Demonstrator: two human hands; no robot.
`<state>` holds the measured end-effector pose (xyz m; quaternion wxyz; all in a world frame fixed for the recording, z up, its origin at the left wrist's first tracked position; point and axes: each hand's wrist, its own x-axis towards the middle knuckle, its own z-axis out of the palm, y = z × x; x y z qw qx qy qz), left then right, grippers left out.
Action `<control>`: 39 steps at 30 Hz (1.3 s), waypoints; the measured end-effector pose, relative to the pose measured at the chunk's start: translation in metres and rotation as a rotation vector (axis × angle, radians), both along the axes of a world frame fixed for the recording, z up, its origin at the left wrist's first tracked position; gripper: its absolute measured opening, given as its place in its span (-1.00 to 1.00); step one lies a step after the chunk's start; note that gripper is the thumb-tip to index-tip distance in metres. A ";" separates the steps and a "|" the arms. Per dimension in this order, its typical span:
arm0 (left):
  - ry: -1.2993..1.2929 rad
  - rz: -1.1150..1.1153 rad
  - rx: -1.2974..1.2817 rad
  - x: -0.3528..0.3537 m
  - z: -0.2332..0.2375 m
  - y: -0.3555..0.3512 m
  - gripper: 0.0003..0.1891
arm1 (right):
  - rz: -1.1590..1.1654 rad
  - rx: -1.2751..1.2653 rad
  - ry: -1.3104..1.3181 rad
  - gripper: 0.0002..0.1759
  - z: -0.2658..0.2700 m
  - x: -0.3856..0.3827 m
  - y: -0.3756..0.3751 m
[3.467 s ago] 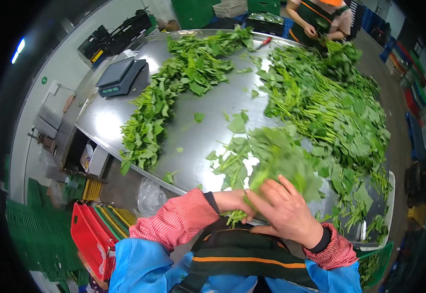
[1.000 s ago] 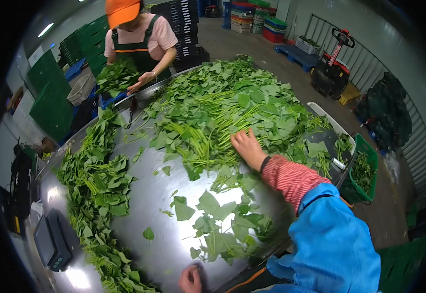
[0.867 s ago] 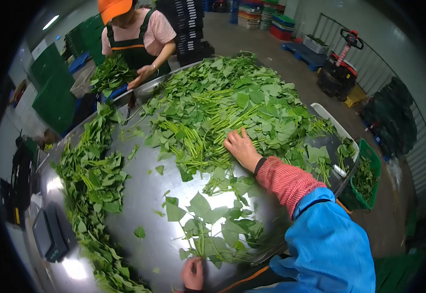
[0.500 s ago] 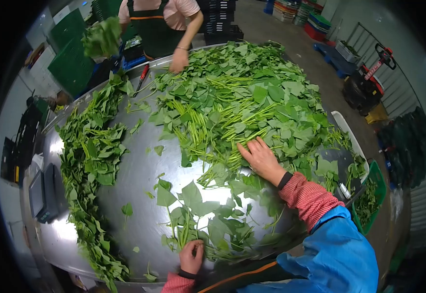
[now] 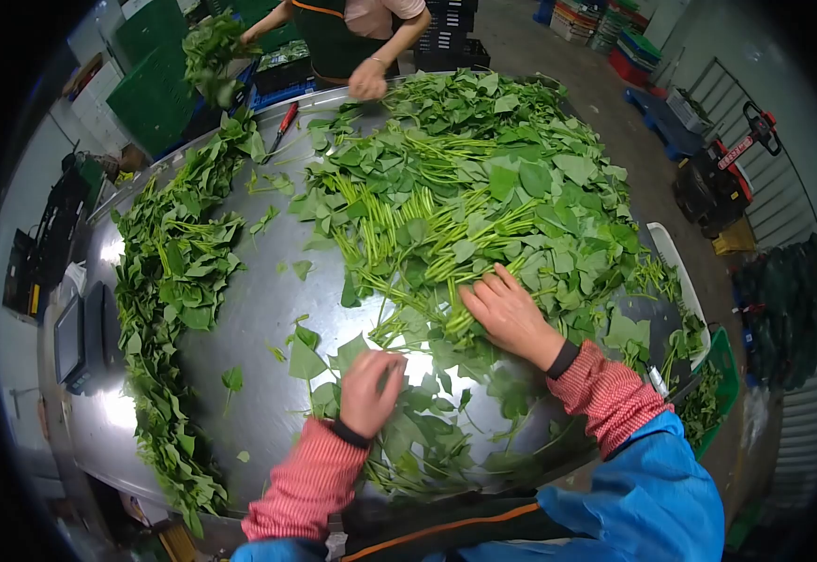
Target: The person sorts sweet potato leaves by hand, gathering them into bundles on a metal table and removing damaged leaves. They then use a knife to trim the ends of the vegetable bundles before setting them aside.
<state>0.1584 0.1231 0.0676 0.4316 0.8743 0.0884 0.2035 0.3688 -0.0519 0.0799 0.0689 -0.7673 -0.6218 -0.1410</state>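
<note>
A big pile of leafy green stems (image 5: 483,187) covers the back and right of the metal table (image 5: 268,272). My right hand (image 5: 507,314) touches the pile's near edge, fingers bent over some stems. Above loose leafy sprigs (image 5: 408,431) near the front is my left hand (image 5: 371,389), its fingers drawn together; whether anything is between them is hidden. Along the left side runs a long row of bundled greens (image 5: 179,272).
Across the table a co-worker (image 5: 343,37) holds greens in one hand. Red-handled scissors (image 5: 285,124) lie near the far edge. A scale (image 5: 81,337) stands at left. At right are a white tray (image 5: 685,281), a green crate (image 5: 722,375) and a pallet jack (image 5: 722,173).
My left hand has moved up and forward from the sprigs near the front edge. My right hand stays at the pile. The co-worker's greens have shifted, and the view has moved slightly.
</note>
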 end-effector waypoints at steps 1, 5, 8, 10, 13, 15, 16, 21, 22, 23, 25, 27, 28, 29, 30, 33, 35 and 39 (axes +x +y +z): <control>-0.031 -0.027 0.038 0.024 0.007 0.003 -0.81 | 0.014 0.021 -0.001 -0.76 0.001 -0.003 -0.005; -0.146 -0.256 0.198 0.110 0.006 -0.002 -0.74 | 0.055 -0.034 0.020 -0.76 -0.001 -0.007 -0.022; -0.003 -0.416 0.470 0.140 -0.015 -0.016 -0.72 | 0.085 -0.036 0.026 -0.76 0.005 -0.011 -0.037; 0.090 -0.460 0.594 0.143 -0.025 -0.019 -0.71 | 0.081 -0.043 -0.003 -0.74 0.014 -0.015 -0.050; 0.155 -0.458 0.635 0.146 -0.033 -0.017 -0.70 | 0.046 -0.015 -0.007 -0.73 0.033 -0.020 -0.079; 0.144 -0.445 0.577 0.146 -0.037 -0.015 -0.71 | -0.014 0.003 0.015 -0.63 0.042 -0.019 -0.097; 0.169 -0.447 0.583 0.147 -0.040 -0.012 -0.72 | -0.054 0.033 0.064 -0.58 0.054 -0.021 -0.104; 0.190 -0.390 0.528 0.149 -0.051 -0.009 -0.74 | -0.179 0.372 0.248 -0.47 0.097 -0.016 -0.142; 0.197 -0.392 0.542 0.148 -0.053 -0.009 -0.74 | -0.254 0.495 0.370 -0.50 0.104 -0.013 -0.153; 0.202 -0.395 0.559 0.147 -0.055 -0.010 -0.75 | -0.330 0.620 0.490 -0.53 0.113 -0.014 -0.162; 0.262 -0.382 0.651 0.146 -0.057 -0.015 -0.74 | -0.409 0.905 0.967 -0.58 0.124 -0.008 -0.190; 0.245 -0.364 0.567 0.145 -0.059 -0.024 -0.73 | -0.510 1.109 1.390 -0.53 0.126 -0.002 -0.221; 0.241 -0.349 0.517 0.147 -0.062 -0.027 -0.73 | -0.484 1.207 1.490 -0.51 0.110 0.005 -0.241; 0.202 -0.314 0.461 0.147 -0.061 -0.029 -0.74 | -0.504 1.286 1.566 -0.62 0.107 0.003 -0.248; 0.180 -0.286 0.461 0.147 -0.059 -0.030 -0.74 | -0.491 1.331 1.648 -0.67 0.094 0.001 -0.262; 0.018 -0.229 0.359 0.142 -0.022 -0.042 -0.65 | -0.410 1.392 1.815 -0.74 0.068 -0.008 -0.278; 0.030 -0.286 0.111 0.133 0.008 -0.071 -0.42 | -0.381 1.381 1.822 -0.64 0.065 -0.023 -0.266; 0.225 -0.711 -0.276 0.121 0.041 -0.141 0.10 | -0.391 1.162 1.822 -0.53 0.053 -0.056 -0.227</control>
